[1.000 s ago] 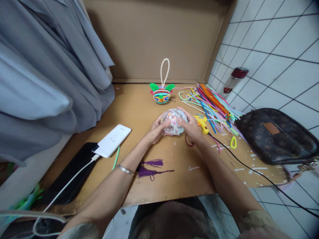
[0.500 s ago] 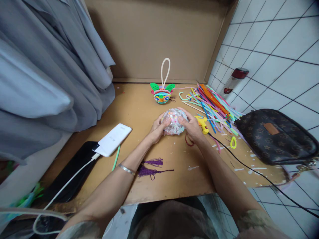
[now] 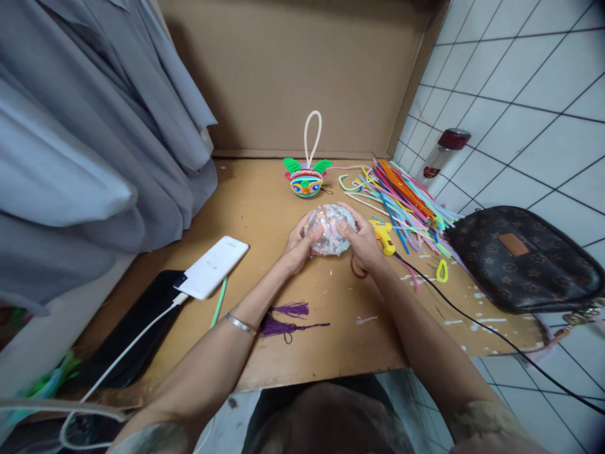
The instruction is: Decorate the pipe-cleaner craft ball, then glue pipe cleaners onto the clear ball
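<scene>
Between my two hands is a round, whitish, see-through piece (image 3: 332, 243) with a rough glue-like surface and pink and yellow colours showing through; its exact kind I cannot tell. My left hand (image 3: 299, 244) grips its left side, thumb on top. My right hand (image 3: 365, 243) holds the right side the same way. The fingers beneath are hidden. Just beyond it stands a colourful lion-head ornament (image 3: 307, 183) with green ears and a white loop. A yellow glue gun (image 3: 384, 237) lies right of my right hand. Purple tassels (image 3: 283, 323) lie near my left forearm.
Many coloured pipe cleaners (image 3: 401, 195) are piled at the back right, beside a brown patterned bag (image 3: 524, 258). A black cable (image 3: 454, 302) runs from the glue gun off the right side. A white power bank (image 3: 215, 266) and a black phone-like slab (image 3: 137, 334) lie left. Grey cloth (image 3: 94, 126) hangs there.
The round piece is turned or tilted very slightly in my hands, and the shine on it has shifted. Both hands keep their grip; the other things lie as before.
</scene>
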A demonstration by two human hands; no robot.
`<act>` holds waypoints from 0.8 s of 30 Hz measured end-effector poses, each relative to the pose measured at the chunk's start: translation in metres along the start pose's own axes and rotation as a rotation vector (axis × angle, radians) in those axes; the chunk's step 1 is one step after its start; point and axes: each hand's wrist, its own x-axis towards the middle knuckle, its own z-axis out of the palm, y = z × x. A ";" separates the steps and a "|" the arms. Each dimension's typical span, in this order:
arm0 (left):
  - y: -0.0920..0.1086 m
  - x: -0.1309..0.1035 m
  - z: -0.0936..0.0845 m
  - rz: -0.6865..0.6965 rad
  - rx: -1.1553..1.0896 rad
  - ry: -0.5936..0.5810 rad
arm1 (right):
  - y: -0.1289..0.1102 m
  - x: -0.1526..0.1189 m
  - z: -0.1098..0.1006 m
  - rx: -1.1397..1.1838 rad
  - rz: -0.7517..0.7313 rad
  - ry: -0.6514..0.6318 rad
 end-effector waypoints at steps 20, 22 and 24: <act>0.010 -0.001 -0.006 0.119 0.156 -0.029 | -0.004 -0.005 -0.008 -0.041 -0.055 -0.144; 0.012 -0.001 -0.006 0.151 0.218 -0.031 | -0.007 -0.005 -0.010 -0.061 -0.056 -0.175; 0.014 -0.001 -0.007 0.194 0.293 -0.031 | -0.011 -0.005 -0.012 -0.087 -0.054 -0.212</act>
